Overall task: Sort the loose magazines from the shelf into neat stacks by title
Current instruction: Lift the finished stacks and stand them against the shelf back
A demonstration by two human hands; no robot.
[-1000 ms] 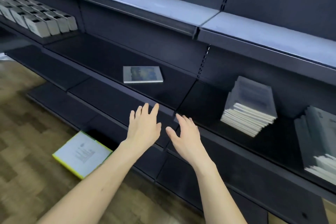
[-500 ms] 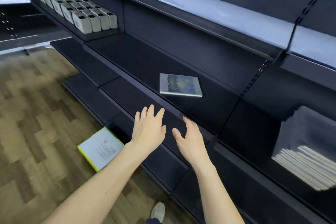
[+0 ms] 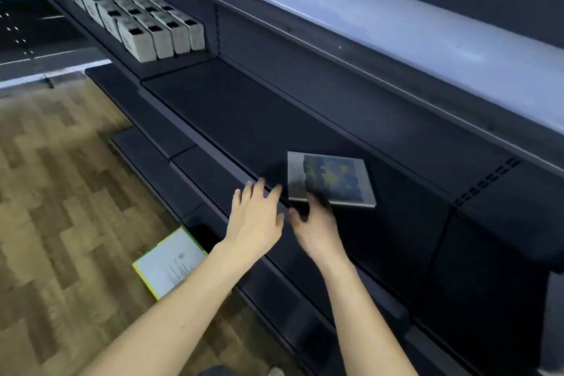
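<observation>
A single magazine [image 3: 331, 179] lies flat on the dark middle shelf [image 3: 244, 119], near the shelf's front edge. The right hand [image 3: 317, 227] reaches its fingertips to the magazine's near left corner, fingers spread, nothing gripped; whether they touch is blurred. The left hand [image 3: 254, 220], just beside it, hovers over the front edge, fingers wide and empty. Boxes [image 3: 146, 24] stand in rows at the shelf's far left end. A yellow-edged booklet [image 3: 169, 262] lies on the wood floor [image 3: 61, 192]

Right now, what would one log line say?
right hand touching magazine edge | left hand open, beside | magazine flat on shelf
</observation>
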